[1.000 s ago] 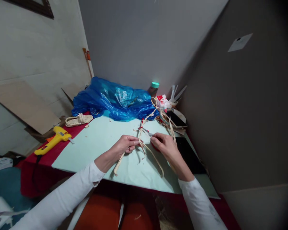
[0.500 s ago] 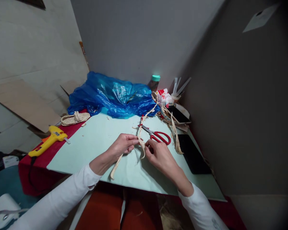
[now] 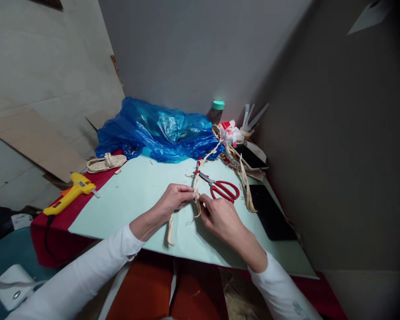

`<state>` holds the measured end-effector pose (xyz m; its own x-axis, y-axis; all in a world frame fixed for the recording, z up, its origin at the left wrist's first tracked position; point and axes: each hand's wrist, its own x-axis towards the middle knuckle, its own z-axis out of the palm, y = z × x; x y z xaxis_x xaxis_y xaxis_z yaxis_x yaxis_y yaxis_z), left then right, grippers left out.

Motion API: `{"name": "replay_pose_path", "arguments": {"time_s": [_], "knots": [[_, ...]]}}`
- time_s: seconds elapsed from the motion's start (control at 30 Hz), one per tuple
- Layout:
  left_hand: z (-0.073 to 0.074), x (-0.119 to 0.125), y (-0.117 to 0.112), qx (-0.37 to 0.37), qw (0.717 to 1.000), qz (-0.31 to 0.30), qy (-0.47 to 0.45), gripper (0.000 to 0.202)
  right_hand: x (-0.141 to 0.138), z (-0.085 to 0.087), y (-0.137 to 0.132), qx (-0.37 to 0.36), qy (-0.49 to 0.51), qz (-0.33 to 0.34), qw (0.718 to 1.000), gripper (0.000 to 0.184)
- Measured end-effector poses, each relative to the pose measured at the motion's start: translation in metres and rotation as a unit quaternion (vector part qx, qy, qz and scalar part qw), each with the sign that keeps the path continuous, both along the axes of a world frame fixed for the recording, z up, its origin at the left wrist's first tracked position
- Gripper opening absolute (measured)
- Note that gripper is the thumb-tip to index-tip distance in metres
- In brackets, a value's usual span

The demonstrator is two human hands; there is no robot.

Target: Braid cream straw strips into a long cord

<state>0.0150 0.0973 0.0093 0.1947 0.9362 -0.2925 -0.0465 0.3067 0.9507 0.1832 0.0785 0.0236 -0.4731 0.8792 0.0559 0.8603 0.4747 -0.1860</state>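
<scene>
Both hands meet over a pale green sheet [image 3: 136, 195] on the table. My left hand [image 3: 175, 200] is closed, pinching pale straw strips [image 3: 197, 192] that form a braid running away toward the back. A loose strip end [image 3: 170, 229] hangs from it toward me. My right hand [image 3: 220, 218] is closed too, its fingertips pinching the same strips just right of the left hand. Red-handled scissors [image 3: 224, 189] lie on the sheet right behind my right hand, not held.
A crumpled blue plastic bag [image 3: 156, 131] lies at the back. A yellow glue gun [image 3: 70, 193] and a straw bundle [image 3: 105, 163] rest on the red cloth at left. A black phone [image 3: 270, 213], more straw strips [image 3: 245, 182] and a teal-capped bottle [image 3: 216, 111] are at right.
My right hand came off the scissors, which now lie on the sheet, and moved left to pinch the strips. The loose strip ends shifted toward me.
</scene>
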Motion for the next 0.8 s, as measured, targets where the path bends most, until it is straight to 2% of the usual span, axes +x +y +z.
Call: {"name": "replay_pose_path", "arguments": {"time_s": [0.13,0.27,0.47,0.57,0.7,0.8], "knots": [[0.0,0.001,0.0,0.003,1.0,0.011,-0.011,0.024,-0.001,-0.002,0.001,0.001,0.009,-0.003,1.0,0.023],[-0.001,-0.001,0.001,-0.001,0.999,-0.004,-0.038,0.03,-0.002,-0.006,0.003,0.006,0.018,-0.017,1.0,0.025],[0.0,-0.004,0.0,-0.015,0.998,0.003,-0.061,0.031,-0.004,-0.01,0.004,0.014,0.039,-0.018,0.999,0.02],[-0.001,-0.004,0.001,-0.01,0.997,0.017,-0.075,0.028,-0.003,-0.01,0.002,0.044,0.098,-0.01,0.994,0.016],[-0.003,-0.004,0.002,-0.003,0.995,0.016,-0.097,0.03,0.0,-0.011,0.0,0.117,0.193,0.038,0.973,0.022],[-0.004,-0.005,0.002,-0.005,0.994,0.007,-0.105,0.031,-0.001,-0.013,-0.005,0.113,0.216,0.046,0.969,0.028]]}}
